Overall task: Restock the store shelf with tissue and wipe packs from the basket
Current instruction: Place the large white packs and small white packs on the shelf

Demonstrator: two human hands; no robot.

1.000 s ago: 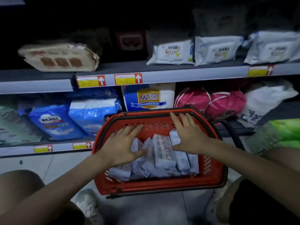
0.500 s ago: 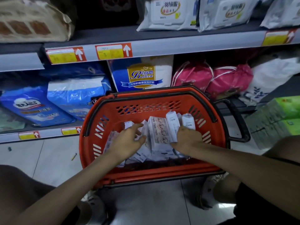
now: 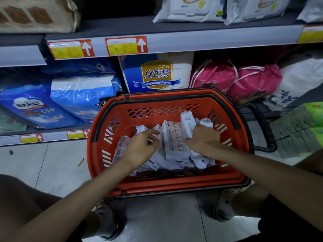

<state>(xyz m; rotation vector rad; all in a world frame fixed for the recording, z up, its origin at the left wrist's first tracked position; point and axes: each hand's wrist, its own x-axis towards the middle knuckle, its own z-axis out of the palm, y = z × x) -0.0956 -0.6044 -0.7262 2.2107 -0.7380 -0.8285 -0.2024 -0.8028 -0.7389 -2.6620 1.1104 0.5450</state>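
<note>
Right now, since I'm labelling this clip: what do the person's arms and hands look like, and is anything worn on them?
The left hand and right hand are bare: no gloves, rings or watch visible. Both forearms are uncovered, with no sleeve in view.

I am crouched in a shop aisle. Grey shelves carry red-and-yellow price tags along their front edges and hold rows of wipe packs and blue bagged goods. A red shopping basket of tissue packs sits on the tiled floor.
</note>
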